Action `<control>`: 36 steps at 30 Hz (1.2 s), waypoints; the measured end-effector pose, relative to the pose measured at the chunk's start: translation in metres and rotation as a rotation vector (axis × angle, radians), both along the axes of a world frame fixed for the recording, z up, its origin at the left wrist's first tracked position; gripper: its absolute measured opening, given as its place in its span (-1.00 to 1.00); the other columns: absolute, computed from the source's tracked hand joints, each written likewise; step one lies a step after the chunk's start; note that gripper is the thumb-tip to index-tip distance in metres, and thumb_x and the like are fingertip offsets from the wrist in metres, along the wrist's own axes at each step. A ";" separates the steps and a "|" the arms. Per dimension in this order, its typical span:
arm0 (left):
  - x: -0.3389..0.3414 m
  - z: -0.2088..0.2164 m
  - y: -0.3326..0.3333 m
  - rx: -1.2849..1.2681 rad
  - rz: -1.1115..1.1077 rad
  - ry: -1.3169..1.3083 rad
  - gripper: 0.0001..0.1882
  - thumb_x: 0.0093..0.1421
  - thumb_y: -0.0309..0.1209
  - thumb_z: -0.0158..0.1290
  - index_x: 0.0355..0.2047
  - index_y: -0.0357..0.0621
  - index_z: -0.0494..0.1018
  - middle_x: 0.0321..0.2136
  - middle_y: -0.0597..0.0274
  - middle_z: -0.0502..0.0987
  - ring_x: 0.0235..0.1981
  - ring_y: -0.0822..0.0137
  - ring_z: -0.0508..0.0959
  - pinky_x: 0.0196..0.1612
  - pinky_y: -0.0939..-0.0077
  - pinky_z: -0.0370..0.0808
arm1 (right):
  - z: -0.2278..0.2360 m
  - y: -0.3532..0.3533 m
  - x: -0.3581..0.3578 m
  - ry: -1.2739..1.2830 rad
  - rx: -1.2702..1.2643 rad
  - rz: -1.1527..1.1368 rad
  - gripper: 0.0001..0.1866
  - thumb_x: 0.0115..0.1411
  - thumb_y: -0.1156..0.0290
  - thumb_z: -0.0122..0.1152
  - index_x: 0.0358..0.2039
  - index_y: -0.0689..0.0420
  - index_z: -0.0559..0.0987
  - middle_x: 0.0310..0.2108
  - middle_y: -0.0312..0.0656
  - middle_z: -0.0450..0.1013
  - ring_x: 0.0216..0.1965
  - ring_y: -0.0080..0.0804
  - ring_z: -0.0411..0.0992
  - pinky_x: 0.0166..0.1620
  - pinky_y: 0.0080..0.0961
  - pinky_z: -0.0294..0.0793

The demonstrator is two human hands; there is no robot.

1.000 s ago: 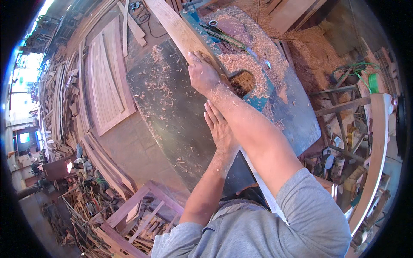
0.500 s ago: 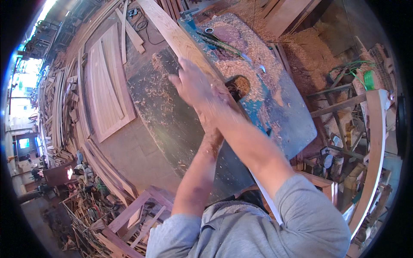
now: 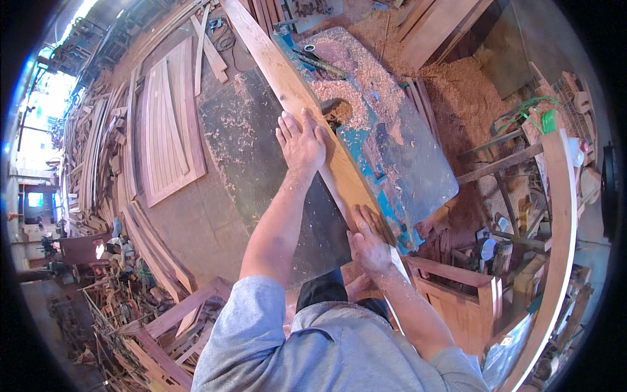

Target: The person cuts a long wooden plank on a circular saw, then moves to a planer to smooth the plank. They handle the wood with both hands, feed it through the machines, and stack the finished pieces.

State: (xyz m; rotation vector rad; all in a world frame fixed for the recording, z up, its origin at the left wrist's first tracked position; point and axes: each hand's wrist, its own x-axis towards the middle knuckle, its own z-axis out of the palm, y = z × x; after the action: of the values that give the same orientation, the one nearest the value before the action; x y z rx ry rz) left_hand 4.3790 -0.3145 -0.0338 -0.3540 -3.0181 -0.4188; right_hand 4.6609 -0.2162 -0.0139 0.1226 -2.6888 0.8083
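A long, pale wooden board [image 3: 266, 62] runs slantwise over a woodworking machine with a dark flat table [image 3: 228, 160] and a blue-edged part [image 3: 392, 202]. On the board's left side, around its middle, my left hand [image 3: 302, 145] presses palm down with its fingers apart. My right hand [image 3: 370, 247] rests close to the board's near end. Its fingers stretch out along the top face and its thumb sits by the left edge. Beside the board, right of my left hand, is a rounded opening [image 3: 337, 112] holding shavings.
Shavings cover much of the grey plate [image 3: 428, 166] on the right, where a dark, slender tool [image 3: 324, 64] lies. A slatted wooden panel [image 3: 171, 124] is on the floor at left. Wooden frames [image 3: 450, 271] stand near my right arm; stacked offcuts [image 3: 95, 163] line the far left.
My arms were crossed over the board and are now uncrossed. One hand has come back to the board's near end; the other lies flat farther up. The view has shifted slightly.
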 end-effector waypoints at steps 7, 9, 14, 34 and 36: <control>-0.051 -0.007 -0.006 -0.001 0.010 0.058 -0.33 0.50 -0.03 -0.16 0.54 0.08 0.15 0.51 -0.42 -0.01 0.56 -0.28 -0.05 0.56 -0.19 -0.15 | -0.003 -0.009 -0.047 0.063 -0.075 -0.039 -0.72 0.29 0.55 0.30 -0.05 0.37 0.48 0.27 0.21 0.44 0.27 0.30 0.43 0.34 0.12 0.39; -0.064 -0.007 -0.007 -0.029 0.023 0.047 -0.34 0.51 -0.02 -0.19 0.55 0.13 0.14 0.52 -0.36 -0.01 0.57 -0.25 -0.04 0.56 -0.19 -0.12 | -0.005 -0.009 -0.060 0.066 -0.068 -0.029 -0.72 0.30 0.53 0.29 -0.04 0.38 0.49 0.28 0.21 0.43 0.29 0.30 0.41 0.36 0.10 0.36; -0.110 -0.001 -0.015 0.015 0.045 0.048 -0.34 0.50 -0.05 -0.22 0.53 0.02 0.17 0.52 -0.28 0.06 0.57 -0.18 -0.01 0.54 -0.24 -0.10 | -0.010 -0.015 -0.112 0.057 -0.067 -0.022 -0.77 0.36 0.45 0.21 -0.11 0.38 0.58 0.34 0.19 0.37 0.39 0.22 0.30 0.45 0.05 0.24; 0.192 0.012 -0.004 0.040 -0.199 -0.183 -0.03 0.38 0.03 -0.05 0.56 -0.34 -0.13 0.53 -0.50 -0.22 0.57 -0.39 -0.23 0.56 -0.21 -0.28 | -0.043 -0.033 -0.277 0.180 0.091 0.013 -0.73 0.34 0.36 0.21 -0.26 0.36 0.69 0.33 0.18 0.38 0.40 0.15 0.28 0.46 0.01 0.19; 0.176 0.009 -0.006 0.015 -0.195 -0.197 -0.03 0.39 0.04 -0.07 0.55 -0.37 -0.13 0.54 -0.49 -0.22 0.58 -0.38 -0.22 0.57 -0.21 -0.29 | -0.043 -0.035 -0.292 0.119 0.139 0.017 -0.72 0.35 0.35 0.20 -0.23 0.36 0.69 0.33 0.17 0.38 0.40 0.14 0.28 0.46 -0.01 0.19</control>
State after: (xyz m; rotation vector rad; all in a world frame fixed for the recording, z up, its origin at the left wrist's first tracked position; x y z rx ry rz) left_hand 4.5552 -0.3202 -0.0249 -0.6463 -3.1802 -0.5195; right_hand 4.3690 -0.2508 -0.0574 0.2191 -2.6329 0.5985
